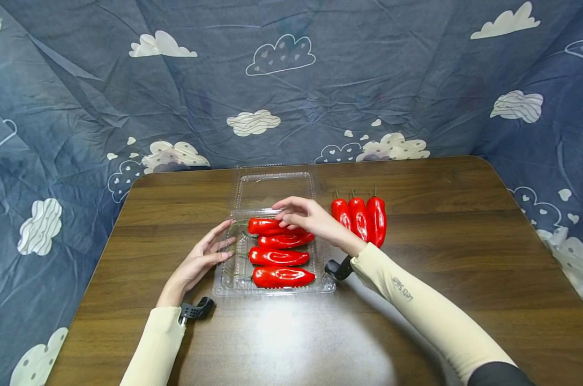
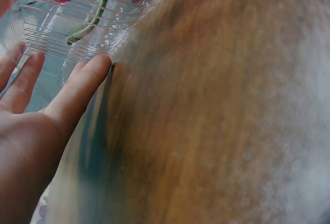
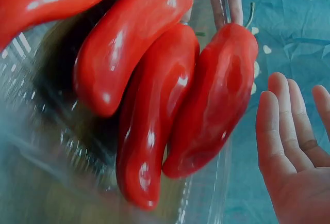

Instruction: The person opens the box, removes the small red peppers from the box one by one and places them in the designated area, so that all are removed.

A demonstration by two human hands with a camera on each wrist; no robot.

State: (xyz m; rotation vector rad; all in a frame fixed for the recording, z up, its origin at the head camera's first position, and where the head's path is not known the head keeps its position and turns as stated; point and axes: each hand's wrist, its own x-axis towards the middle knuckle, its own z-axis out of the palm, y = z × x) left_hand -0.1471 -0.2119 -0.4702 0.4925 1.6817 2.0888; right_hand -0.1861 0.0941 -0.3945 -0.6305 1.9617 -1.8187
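Several red peppers [image 1: 279, 257] lie side by side in the clear plastic container [image 1: 221, 291], stems to the left. At its left wall is my left hand [image 1: 202, 261], its fingers extended; in the left wrist view the fingertips [image 2: 103, 63] touch the ribbed plastic near a green stem [image 2: 95, 24]. Over the farthest pepper [image 1: 260, 225] hovers my right hand [image 1: 311, 219], covering part of it in the head view. From the right wrist, this hand's fingers [image 3: 268, 126] look loosely straight and apart from the peppers, with nothing held.
The container's clear lid [image 1: 277, 193] lies folded back at the far side. Right of the container, three more red peppers [image 1: 359, 214] stand in a row on the wooden table [image 1: 441, 225], stems away. A blue cloth [image 1: 282, 102] with clouds hangs behind the table.
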